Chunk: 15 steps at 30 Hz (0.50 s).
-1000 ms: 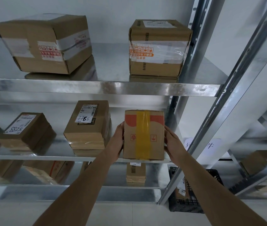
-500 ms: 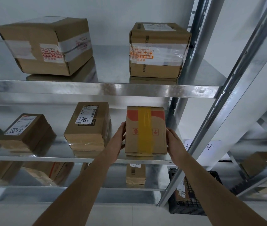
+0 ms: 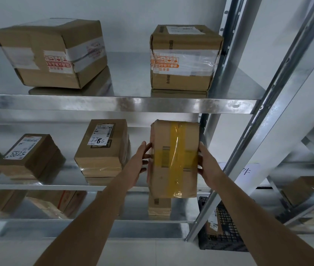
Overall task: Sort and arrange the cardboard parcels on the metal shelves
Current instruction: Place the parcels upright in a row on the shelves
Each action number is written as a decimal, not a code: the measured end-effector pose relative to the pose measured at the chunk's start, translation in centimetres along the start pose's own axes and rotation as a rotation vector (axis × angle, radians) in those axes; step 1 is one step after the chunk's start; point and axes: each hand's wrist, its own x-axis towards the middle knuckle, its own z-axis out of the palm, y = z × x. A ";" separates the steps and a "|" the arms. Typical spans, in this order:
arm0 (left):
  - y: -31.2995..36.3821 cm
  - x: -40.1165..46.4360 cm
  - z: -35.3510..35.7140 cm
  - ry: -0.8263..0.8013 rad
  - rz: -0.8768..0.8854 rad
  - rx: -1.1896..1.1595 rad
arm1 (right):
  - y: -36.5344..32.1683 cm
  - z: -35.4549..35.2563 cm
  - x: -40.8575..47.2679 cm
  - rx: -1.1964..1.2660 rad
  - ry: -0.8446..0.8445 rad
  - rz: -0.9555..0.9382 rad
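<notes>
Cardboard parcels mostly shelved; one in hand.
Left hand (image 3: 139,162) and right hand (image 3: 208,166) clamp the yellow-taped parcel (image 3: 174,160) by its sides, in front of the middle shelf (image 3: 60,187) edge (not yet set down), beside parcel 7786 (image 3: 102,148); placing remains.

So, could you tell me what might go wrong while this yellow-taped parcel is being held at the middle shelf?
1. The yellow-taped parcel is held only from its sides by the left hand and right hand; it looks tilted and could slip.
2. Its bottom overhangs the middle shelf edge, so letting go now could drop it.
3. The gap is narrow: it could bump the 7786 parcel or the metal upright.
</notes>
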 end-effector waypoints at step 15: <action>-0.1 0.6 -0.9 -0.111 -0.030 -0.038 | 0.6 -0.3 0.1 0.032 -0.143 -0.011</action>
